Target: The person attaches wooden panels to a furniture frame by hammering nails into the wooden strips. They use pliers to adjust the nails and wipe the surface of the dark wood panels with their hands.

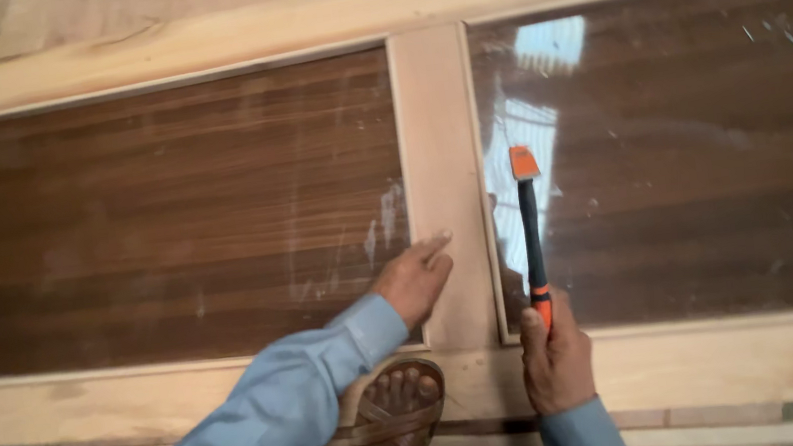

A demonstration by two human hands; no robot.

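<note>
Left hand [416, 279] lies loose, fingers stretched out, against the pale centre post [439, 147] of the door frame [193, 41], beside the dark panel [163, 211]. Below, a sandalled foot [395, 417]. Right hand [555, 360] is clenched around an orange-and-black hammer [530, 227], upright over the glossy panel [690, 147].

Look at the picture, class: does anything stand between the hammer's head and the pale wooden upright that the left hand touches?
Nothing visible does. The hammer, held in the right hand, stands raised just right of the upright; only glossy brown panel shows behind it. The left hand rests on the upright's left edge, lower than the hammer's head.
</note>
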